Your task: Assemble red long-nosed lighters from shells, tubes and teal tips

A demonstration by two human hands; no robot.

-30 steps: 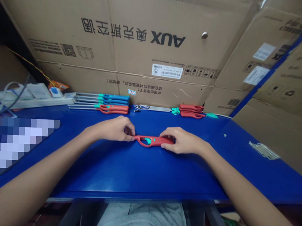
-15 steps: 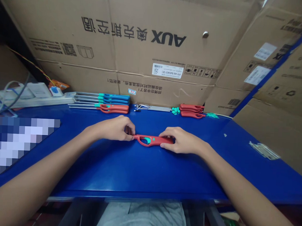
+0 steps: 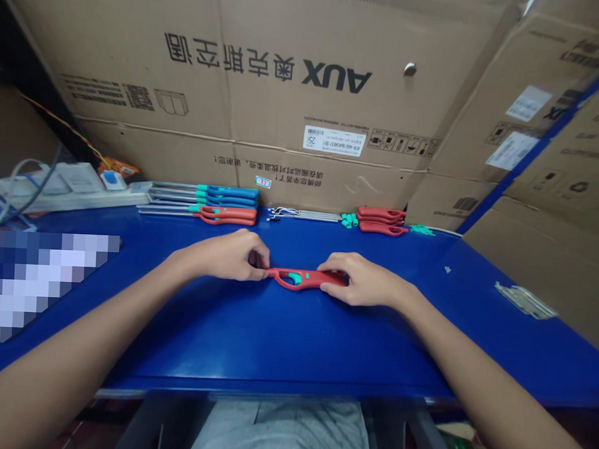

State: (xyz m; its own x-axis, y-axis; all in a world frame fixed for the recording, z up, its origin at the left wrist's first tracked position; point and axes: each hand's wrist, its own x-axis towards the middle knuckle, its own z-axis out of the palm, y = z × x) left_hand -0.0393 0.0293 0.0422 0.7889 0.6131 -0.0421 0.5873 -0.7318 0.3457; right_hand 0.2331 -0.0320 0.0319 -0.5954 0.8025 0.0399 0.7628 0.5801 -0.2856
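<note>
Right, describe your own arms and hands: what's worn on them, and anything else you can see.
Your bare left forearm and bare right forearm show no sleeves. The bare left hand and bare right hand wear no gloves, and no watch or ring shows. Below the table edge, pale grey cloth covers your lap.

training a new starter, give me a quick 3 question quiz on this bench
1. True or false: the left hand and right hand both touch the red lighter.
2. What colour is the insert in its grip? A blue, B teal, C white.
3. Fill the gap: the loose parts at the back lie between the metal rods and a stack of ___ handles.

Key: 1 true; 2 B; 3 red
</note>
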